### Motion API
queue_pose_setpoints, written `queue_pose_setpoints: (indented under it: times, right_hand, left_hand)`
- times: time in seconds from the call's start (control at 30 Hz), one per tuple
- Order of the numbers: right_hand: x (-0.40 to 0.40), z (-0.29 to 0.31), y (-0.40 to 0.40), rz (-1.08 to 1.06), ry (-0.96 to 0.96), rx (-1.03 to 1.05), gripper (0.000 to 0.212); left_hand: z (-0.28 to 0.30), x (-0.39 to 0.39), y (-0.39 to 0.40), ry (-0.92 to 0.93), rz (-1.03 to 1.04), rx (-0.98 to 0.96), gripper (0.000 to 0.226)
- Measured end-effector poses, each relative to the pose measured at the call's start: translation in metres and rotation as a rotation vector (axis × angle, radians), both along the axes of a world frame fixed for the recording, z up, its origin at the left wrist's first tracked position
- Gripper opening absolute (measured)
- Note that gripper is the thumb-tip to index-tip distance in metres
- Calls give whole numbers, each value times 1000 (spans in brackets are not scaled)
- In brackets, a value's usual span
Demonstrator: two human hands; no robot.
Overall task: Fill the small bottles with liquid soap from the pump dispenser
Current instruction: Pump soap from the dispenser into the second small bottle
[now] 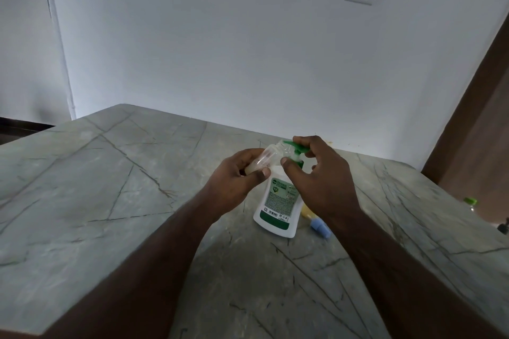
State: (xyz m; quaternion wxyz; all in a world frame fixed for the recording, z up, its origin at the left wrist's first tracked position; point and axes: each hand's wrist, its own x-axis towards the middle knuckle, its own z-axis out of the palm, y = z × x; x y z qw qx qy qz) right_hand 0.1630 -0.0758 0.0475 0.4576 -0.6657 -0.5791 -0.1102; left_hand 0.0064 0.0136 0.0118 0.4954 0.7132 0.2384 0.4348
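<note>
Near the counter's [115,173] far right edge, the left hand [234,181] pinches a small clear bottle [268,157], tilted with its mouth at the nozzle. The right hand [316,173] curls over the green pump dispenser [278,201]. The bottle looks light, thin-walled and slippery; it is probably best held around the body.

Pump dispenser [278,201] on table [110,173] — small bottle [271,155] at its nozzle

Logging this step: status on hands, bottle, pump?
Left hand grips small bottle, tilted, mouth at nozzle. Right hand on green pump of dispenser. Blue cap on table beside dispenser, not in the way.
</note>
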Motion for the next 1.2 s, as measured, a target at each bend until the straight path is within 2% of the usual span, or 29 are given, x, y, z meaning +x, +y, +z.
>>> queue_pose_setpoints:
  times: [0.5,0.73,1.2]
  right_hand:
    - [1,6,-3,11,7,-16,43]
    - [2,4,0,-17,-94,-66,52]
    - [4,0,0,-27,-105,-62,48]
  left_hand:
    - [0,-1,0,-12,-17,-20,32]
    - [1,0,1,5,-17,-6,32]
    - [0,1,-1,18,1,12,32]
